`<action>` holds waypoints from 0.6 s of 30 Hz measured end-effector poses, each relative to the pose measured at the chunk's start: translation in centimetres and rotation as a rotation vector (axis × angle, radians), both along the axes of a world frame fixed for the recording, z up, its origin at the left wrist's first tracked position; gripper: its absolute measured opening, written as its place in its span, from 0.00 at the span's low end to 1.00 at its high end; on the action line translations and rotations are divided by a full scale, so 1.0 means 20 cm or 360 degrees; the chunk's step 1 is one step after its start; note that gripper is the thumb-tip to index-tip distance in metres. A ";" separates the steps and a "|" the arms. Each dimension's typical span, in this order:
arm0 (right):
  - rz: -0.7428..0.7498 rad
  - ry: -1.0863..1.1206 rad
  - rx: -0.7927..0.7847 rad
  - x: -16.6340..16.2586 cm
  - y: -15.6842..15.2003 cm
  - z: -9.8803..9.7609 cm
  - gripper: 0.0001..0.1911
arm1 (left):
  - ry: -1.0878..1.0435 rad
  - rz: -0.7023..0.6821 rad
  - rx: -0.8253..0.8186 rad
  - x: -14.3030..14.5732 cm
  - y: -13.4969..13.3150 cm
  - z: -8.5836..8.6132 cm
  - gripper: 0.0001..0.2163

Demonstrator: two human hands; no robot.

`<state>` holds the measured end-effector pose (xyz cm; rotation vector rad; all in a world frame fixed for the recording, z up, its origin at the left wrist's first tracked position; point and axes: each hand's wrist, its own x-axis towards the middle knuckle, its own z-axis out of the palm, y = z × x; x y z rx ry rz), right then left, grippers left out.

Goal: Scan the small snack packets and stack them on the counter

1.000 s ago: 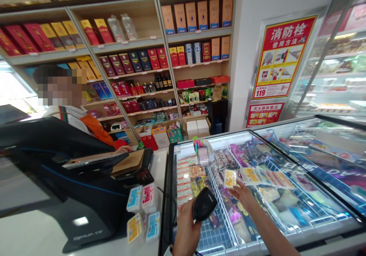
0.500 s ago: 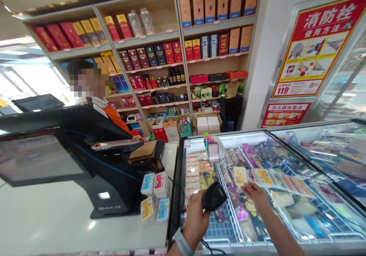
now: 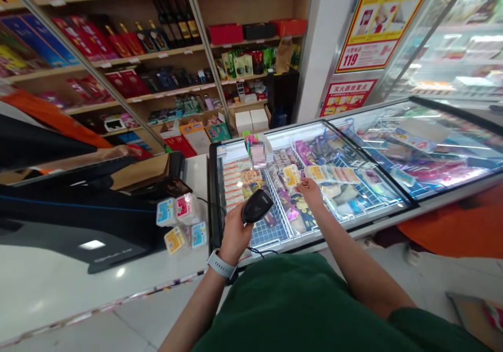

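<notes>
My left hand [image 3: 234,231], with a pale watch on the wrist, is wrapped round the handle of a black barcode scanner [image 3: 257,206] over the chest freezer. The scanner's head points right. A yellow-labelled plastic tub [image 3: 291,175] is pinched at its lower right corner by the fingers of my right hand [image 3: 310,190]. Just right of it, a row of similar packs [image 3: 334,174] lies along the freezer's glass top. To the left, several small tubs [image 3: 181,223] with blue, red and yellow labels are grouped on the counter.
The glass-topped freezer [image 3: 214,205] holds wire baskets of packaged food. A small blurred item [image 3: 258,154] stands on its far edge. Left are the black checkout terminal [image 3: 98,237] and a co-worker's orange sleeve [image 3: 47,119]. Shelves [image 3: 165,58] stand behind; another orange garment [image 3: 459,226] shows at right.
The view has tilted down, bringing my green shirt and the floor into sight. My left hand still holds the scanner, and my right hand remains at the yellow-labelled tub.
</notes>
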<state>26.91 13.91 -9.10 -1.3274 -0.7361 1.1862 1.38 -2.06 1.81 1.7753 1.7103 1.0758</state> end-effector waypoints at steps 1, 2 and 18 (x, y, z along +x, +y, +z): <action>0.0013 -0.0021 0.0015 0.00 0.00 0.00 0.17 | -0.0001 -0.0001 0.0000 0.00 0.00 0.00 0.25; 0.0019 -0.0019 0.0021 0.00 0.00 0.00 0.16 | -0.0002 0.0000 0.0001 0.00 0.00 0.00 0.24; 0.0055 0.0029 0.0115 -0.03 -0.03 0.11 0.19 | 0.0003 -0.0028 -0.0024 -0.01 0.01 0.01 0.23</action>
